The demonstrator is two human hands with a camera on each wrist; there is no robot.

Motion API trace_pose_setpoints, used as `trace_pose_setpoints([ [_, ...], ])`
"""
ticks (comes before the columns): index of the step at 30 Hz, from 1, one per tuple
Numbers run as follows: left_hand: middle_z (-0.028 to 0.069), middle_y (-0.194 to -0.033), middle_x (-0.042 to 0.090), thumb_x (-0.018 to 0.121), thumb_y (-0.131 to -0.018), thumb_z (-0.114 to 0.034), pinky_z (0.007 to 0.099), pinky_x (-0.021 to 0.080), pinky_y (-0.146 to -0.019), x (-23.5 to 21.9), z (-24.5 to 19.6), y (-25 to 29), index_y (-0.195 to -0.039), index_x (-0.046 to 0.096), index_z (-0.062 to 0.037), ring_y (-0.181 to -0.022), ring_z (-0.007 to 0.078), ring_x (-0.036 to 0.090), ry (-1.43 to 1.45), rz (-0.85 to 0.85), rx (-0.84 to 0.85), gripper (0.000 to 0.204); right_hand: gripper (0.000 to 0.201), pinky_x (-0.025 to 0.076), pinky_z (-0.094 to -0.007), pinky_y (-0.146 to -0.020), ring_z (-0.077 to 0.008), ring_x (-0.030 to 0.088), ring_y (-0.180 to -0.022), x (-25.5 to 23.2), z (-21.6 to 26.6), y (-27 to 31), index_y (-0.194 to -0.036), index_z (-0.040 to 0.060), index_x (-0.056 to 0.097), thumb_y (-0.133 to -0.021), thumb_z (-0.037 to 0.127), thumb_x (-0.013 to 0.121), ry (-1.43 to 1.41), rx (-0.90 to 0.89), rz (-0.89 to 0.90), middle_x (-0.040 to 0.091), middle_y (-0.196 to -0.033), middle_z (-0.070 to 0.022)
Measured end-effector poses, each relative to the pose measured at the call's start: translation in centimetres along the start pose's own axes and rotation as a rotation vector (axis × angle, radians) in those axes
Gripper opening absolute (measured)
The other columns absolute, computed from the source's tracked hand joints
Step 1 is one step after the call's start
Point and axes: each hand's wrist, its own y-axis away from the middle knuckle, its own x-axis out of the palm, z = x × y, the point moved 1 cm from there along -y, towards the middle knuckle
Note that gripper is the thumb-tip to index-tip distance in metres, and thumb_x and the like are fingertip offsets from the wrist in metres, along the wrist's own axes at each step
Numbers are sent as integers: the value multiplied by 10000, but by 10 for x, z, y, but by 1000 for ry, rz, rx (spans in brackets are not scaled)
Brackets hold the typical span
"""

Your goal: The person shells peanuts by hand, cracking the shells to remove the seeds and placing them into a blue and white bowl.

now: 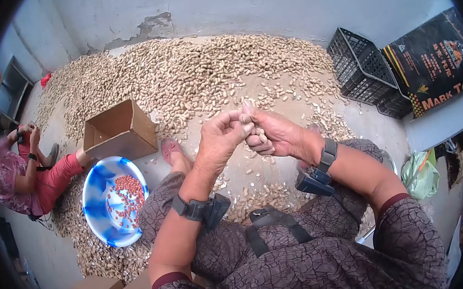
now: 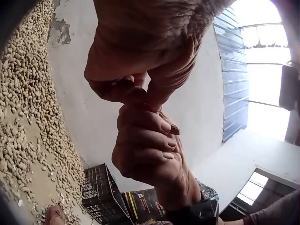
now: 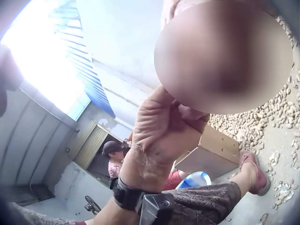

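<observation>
Both hands meet fingertip to fingertip above the floor, in the middle of the head view. My left hand (image 1: 216,141) pinches a peanut with thumb and forefinger against the right fingertips; the fingers hide most of it. My right hand (image 1: 282,132) has its thumb raised and its other fingers curled round unshelled peanuts (image 1: 262,137). In the left wrist view, a brownish peanut (image 2: 175,129) sticks out beside the right fingers. A blurred patch covers the fingertips in the right wrist view.
Unshelled peanuts (image 1: 197,65) are heaped along the wall. A blue-and-white basin (image 1: 97,195) holds red kernels, beside a cardboard box (image 1: 137,132). Black crates (image 1: 365,69) and a black sack (image 1: 433,61) stand at right. Another person (image 1: 17,177) sits at left. Shells (image 1: 264,201) lie between the feet.
</observation>
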Motion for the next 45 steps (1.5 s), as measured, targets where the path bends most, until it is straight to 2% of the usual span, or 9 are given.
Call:
trace_pose_setpoints([
  [6,47,-752,584,556,-812,-65,225,451,-629,6,-1,-2,-921,556,22,-683,96,549,-31,-6,107,139,480,314,-146,-292,-36,386,-343,-7,8,5,-760,113,451,-842,575,348,273,-38,-78,453,-507,17],
  [11,40,-717,591,569,-798,-52,216,434,-607,12,3,-1,-814,566,19,-654,76,530,-262,-16,119,73,462,410,-160,-331,-58,498,-411,-26,11,10,-749,63,524,-844,506,434,242,-144,-9,491,-536,6],
  [18,14,-616,565,594,-760,-66,207,395,-491,16,-6,-14,-681,556,17,-566,44,478,-587,-38,169,121,365,413,-146,-345,-48,516,-454,-23,24,25,-790,41,539,-847,400,508,308,-389,101,518,-606,-3],
  [22,20,-687,585,567,-794,-61,200,412,-585,27,-32,-18,-727,561,-9,-645,53,503,-659,51,53,85,346,396,-138,-337,-39,507,-437,-15,36,36,-786,33,542,-852,371,509,411,-410,34,527,-599,-7],
  [25,-3,-629,558,577,-778,-81,199,378,-500,17,-16,-21,-693,562,2,-572,33,454,-453,30,113,120,318,385,-140,-326,-39,497,-410,-12,38,30,-763,26,551,-858,326,503,555,-420,-95,539,-586,-17],
  [31,4,-657,559,548,-821,-122,192,366,-479,-1,-14,-17,-759,562,-2,-538,37,431,-225,-85,-60,135,291,373,-158,-304,-50,487,-385,-2,43,4,-758,20,576,-865,273,480,703,-352,-158,544,-574,-30],
  [33,2,-628,532,496,-864,-189,159,266,-370,-5,-16,-19,-794,535,-38,-421,27,373,-110,-90,-109,171,277,368,-163,-302,-52,486,-387,2,47,-1,-781,15,588,-864,256,479,695,-401,-221,538,-571,-28],
  [37,30,-636,544,461,-874,-193,162,269,-359,-3,-8,-26,-810,511,-39,-420,38,390,-46,-126,-81,174,265,365,-166,-310,-50,472,-383,-5,50,-13,-799,11,596,-862,243,483,652,-406,-195,528,-568,-22],
  [45,67,-667,551,413,-870,-156,163,241,-345,-4,-2,-45,-831,489,-33,-441,56,413,304,-203,-307,150,253,383,-167,-392,-34,484,-462,-11,53,-16,-787,3,606,-853,222,498,690,-399,-280,522,-568,0],
])
